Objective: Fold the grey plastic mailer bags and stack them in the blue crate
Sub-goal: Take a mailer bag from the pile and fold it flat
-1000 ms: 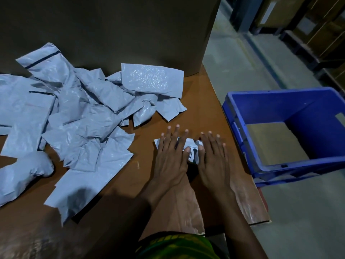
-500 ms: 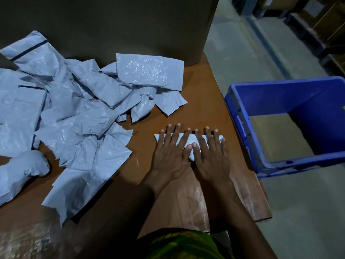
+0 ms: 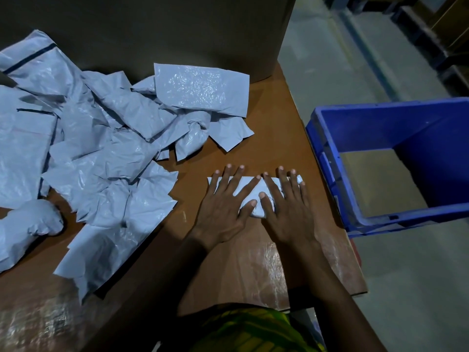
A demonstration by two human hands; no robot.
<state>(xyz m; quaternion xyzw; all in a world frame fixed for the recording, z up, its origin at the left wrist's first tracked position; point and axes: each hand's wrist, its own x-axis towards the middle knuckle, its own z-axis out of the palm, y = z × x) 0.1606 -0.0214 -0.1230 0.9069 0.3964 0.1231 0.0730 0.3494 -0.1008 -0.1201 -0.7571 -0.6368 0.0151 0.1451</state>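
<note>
brown table; big cardboard box, apparently.

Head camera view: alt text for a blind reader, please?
The left hand and right hand press a folded grey mailer bag flat on a brown table; crumpled bags lie left, a blue crate right.

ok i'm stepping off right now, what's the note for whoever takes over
Left hand: flat, fingers straight, pressing the folded bag onto the table.
Right hand: the same, beside the left on that bag.
Pile of unfolded bags: on the table, to the left.
Crate: right of the table, no bags visible in it.
Done: one bag folded small.
Left: put it in the crate, then fold and stack the pile.
</note>
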